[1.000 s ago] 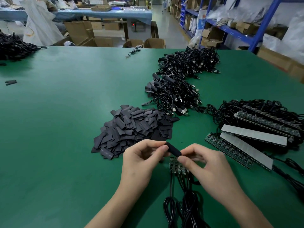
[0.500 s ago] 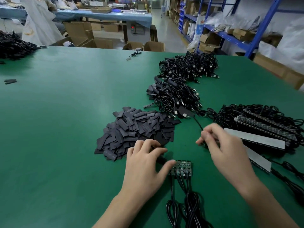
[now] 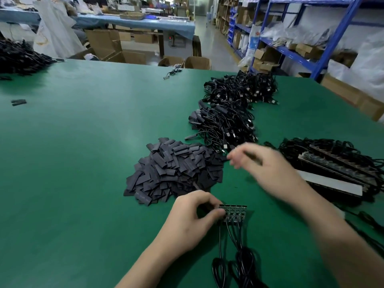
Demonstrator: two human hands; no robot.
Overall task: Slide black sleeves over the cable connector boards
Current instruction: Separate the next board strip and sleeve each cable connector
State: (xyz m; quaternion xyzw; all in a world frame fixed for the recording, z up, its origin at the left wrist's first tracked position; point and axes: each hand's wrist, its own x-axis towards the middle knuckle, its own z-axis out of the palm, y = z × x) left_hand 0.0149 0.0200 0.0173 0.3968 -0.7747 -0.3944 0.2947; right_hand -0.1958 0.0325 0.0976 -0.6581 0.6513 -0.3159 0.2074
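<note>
Our right hand (image 3: 255,163), grip too blurred to tell, is swinging off toward the sleeve pile (image 3: 174,173); our left hand (image 3: 195,215) is pinching the board strip (image 3: 233,213)

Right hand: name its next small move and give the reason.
Probably bring the blurred right hand to the heap of flat black sleeves and pinch one: the left hand pinches the row of small green connector boards, which look unsleeved.

A green table (image 3: 83,152) fills most of the frame. Beyond its far edge stand open cardboard boxes (image 3: 108,44) and a long table with a blue cover (image 3: 145,24). Blue metal shelves (image 3: 340,32) with boxes and plastic bags rise at upper right. A white sack (image 3: 56,32) hangs at upper left.
</note>
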